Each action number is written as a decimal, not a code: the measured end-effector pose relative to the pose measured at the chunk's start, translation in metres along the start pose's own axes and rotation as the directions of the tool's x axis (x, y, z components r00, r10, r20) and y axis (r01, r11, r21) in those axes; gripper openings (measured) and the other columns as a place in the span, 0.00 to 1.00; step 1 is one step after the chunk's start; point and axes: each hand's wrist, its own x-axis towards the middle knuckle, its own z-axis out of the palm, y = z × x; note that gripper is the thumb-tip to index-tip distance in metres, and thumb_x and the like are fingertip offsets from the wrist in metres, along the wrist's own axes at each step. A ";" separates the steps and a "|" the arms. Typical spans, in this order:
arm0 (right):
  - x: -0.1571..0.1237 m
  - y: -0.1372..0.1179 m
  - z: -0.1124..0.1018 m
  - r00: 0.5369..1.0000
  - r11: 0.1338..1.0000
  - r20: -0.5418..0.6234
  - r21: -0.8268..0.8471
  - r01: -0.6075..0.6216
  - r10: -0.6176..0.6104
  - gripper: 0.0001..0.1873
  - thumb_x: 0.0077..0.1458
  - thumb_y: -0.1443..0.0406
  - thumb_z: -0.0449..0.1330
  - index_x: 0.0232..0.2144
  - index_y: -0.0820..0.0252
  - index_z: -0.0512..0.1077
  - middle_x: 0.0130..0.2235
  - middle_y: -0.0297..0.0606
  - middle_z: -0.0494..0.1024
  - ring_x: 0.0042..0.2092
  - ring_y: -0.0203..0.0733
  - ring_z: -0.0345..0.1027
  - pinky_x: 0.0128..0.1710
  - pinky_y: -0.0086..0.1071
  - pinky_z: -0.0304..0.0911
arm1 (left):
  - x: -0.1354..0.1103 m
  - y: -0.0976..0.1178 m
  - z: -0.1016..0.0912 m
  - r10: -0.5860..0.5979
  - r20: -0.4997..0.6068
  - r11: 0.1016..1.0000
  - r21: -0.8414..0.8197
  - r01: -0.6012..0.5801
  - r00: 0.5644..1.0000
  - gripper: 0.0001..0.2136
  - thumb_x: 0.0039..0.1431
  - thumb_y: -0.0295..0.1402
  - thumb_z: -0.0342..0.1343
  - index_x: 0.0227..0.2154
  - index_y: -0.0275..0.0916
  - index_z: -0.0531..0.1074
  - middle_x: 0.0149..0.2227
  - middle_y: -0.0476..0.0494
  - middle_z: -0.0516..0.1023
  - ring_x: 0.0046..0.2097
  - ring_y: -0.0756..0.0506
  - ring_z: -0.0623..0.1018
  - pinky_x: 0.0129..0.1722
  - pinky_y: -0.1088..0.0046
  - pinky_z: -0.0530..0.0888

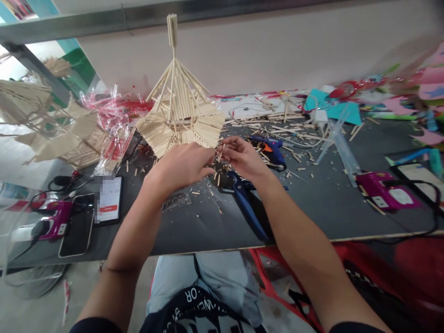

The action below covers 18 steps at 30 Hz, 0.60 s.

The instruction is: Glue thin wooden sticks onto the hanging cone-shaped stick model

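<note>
At the front edge of a pagoda-like model made of wooden sticks (182, 95), my two hands almost meet. My right hand (241, 157) pinches a small wooden stick (224, 149) between thumb and fingertips. The fingers of my left hand (185, 164) are curled toward the right hand, its thumb lower down; anything they grip is hidden. Below my right hand lies a blue-handled cutter (246, 203). A blue glue gun (274, 149) rests just to the right. Short cut pieces of stick (217, 178) are scattered under the hands.
Another stick model (58, 134) stands at left beside plastic-wrapped sticks (114, 148). Phones (77, 226) and a purple power socket (55, 219) lie at front left. On the right are glue sticks (347, 157), another purple socket (388, 192) with cables, and loose sticks behind.
</note>
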 end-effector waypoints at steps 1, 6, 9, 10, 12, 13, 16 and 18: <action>0.000 -0.002 0.001 0.999 0.995 0.022 0.089 -0.040 0.038 0.20 0.53 0.48 0.67 0.40 0.53 0.71 0.38 0.36 0.80 0.35 0.38 0.72 0.37 0.35 0.70 | 0.000 -0.001 0.000 0.003 -0.024 1.000 -0.008 -0.003 1.000 0.11 0.67 0.37 0.53 0.43 0.37 0.76 0.36 0.41 0.81 0.37 0.43 0.79 0.30 0.69 0.61; -0.004 -0.011 0.005 0.973 0.843 0.130 0.486 -0.229 0.189 0.22 0.41 0.57 0.78 0.36 0.54 0.73 0.32 0.29 0.79 0.30 0.30 0.69 0.32 0.26 0.68 | 0.007 -0.001 0.004 0.015 -0.091 1.000 -0.011 -0.016 0.996 0.12 0.68 0.36 0.54 0.49 0.34 0.72 0.41 0.39 0.81 0.39 0.42 0.80 0.30 0.69 0.62; -0.006 -0.015 0.005 0.966 0.807 0.162 0.531 -0.259 0.204 0.22 0.39 0.58 0.79 0.33 0.54 0.73 0.31 0.27 0.79 0.29 0.28 0.69 0.30 0.24 0.68 | 0.015 0.001 0.003 0.002 -0.092 1.000 -0.014 -0.003 0.996 0.15 0.66 0.36 0.56 0.51 0.33 0.69 0.44 0.38 0.81 0.40 0.41 0.80 0.30 0.70 0.62; -0.006 -0.016 0.005 0.964 0.793 0.167 0.548 -0.265 0.207 0.22 0.38 0.58 0.79 0.33 0.54 0.74 0.31 0.26 0.79 0.28 0.27 0.69 0.30 0.23 0.67 | 0.017 0.002 0.003 0.003 -0.087 1.000 -0.017 -0.005 0.996 0.15 0.66 0.36 0.57 0.51 0.34 0.69 0.44 0.38 0.81 0.41 0.41 0.80 0.30 0.70 0.62; -0.007 -0.018 0.005 0.964 0.773 0.178 0.576 -0.266 0.200 0.22 0.39 0.58 0.79 0.33 0.54 0.74 0.31 0.25 0.78 0.28 0.26 0.69 0.29 0.22 0.67 | 0.021 0.002 0.003 0.007 -0.077 1.000 -0.029 -0.010 0.997 0.17 0.65 0.37 0.59 0.52 0.34 0.69 0.45 0.38 0.81 0.42 0.41 0.80 0.31 0.70 0.64; -0.007 -0.020 0.005 0.965 0.769 0.184 0.583 -0.262 0.189 0.21 0.40 0.58 0.79 0.33 0.54 0.74 0.32 0.25 0.77 0.28 0.26 0.70 0.29 0.22 0.67 | 0.022 0.002 0.003 0.009 -0.076 0.999 -0.038 -0.012 0.997 0.18 0.65 0.38 0.59 0.53 0.34 0.69 0.46 0.38 0.81 0.43 0.40 0.80 0.32 0.70 0.64; -0.009 -0.023 0.007 0.966 0.764 0.196 0.594 -0.252 0.165 0.18 0.42 0.60 0.78 0.32 0.55 0.74 0.31 0.26 0.75 0.29 0.27 0.70 0.29 0.22 0.67 | 0.024 0.003 0.004 0.011 -0.084 0.998 -0.064 -0.017 0.996 0.20 0.65 0.40 0.59 0.55 0.34 0.68 0.47 0.37 0.81 0.44 0.39 0.80 0.34 0.68 0.67; -0.011 -0.023 0.010 0.964 0.763 0.198 0.591 -0.262 0.178 0.18 0.42 0.60 0.78 0.33 0.54 0.74 0.29 0.26 0.73 0.29 0.28 0.69 0.27 0.23 0.66 | 0.023 0.004 0.005 0.021 -0.078 0.997 -0.069 -0.027 0.997 0.19 0.66 0.40 0.58 0.54 0.34 0.68 0.47 0.37 0.80 0.46 0.39 0.80 0.34 0.68 0.68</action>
